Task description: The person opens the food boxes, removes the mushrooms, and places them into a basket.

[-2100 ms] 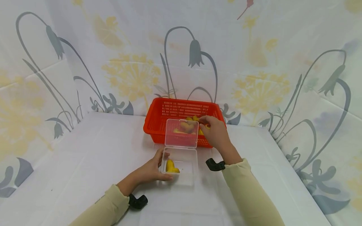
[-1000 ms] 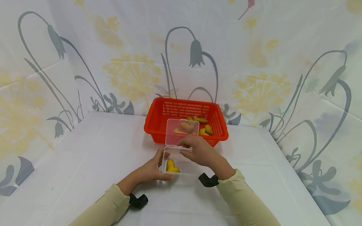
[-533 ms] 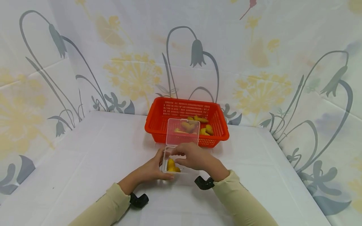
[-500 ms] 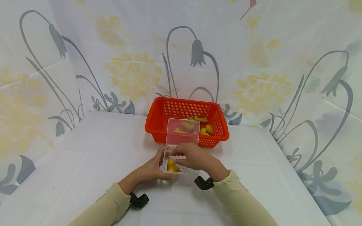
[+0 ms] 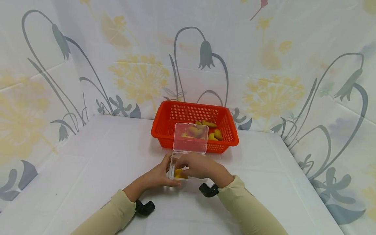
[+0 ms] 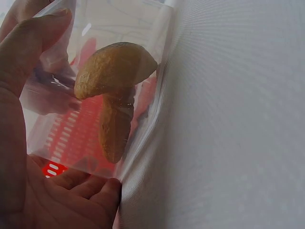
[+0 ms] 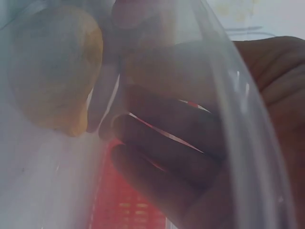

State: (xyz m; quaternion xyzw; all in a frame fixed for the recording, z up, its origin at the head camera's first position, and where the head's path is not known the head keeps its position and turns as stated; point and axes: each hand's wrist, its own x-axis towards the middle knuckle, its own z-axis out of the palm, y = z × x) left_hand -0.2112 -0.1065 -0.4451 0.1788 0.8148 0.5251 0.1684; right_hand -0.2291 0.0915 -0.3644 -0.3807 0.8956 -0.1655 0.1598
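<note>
A clear plastic box stands on the table, its lid folded back towards the basket. My left hand grips the box's left side, thumb in front and fingers behind. Inside lies a yellow-brown mushroom, its cap and stem plain through the wall in the left wrist view. My right hand reaches down into the box, fingertips at the mushroom and partly covering it in the head view. The right wrist view shows its fingers blurred through plastic, beside the mushroom; whether they pinch it is unclear.
Behind the box stands a red perforated basket. Several yellow-brown pieces lie in its right half, some seen through the lid. A white cloth covers the table, and a flower-printed curtain hangs at the back and sides.
My right hand has come from the basket to the box, then moved left and down to the mushroom. The left hand keeps its grip on the box, which has hardly moved.
</note>
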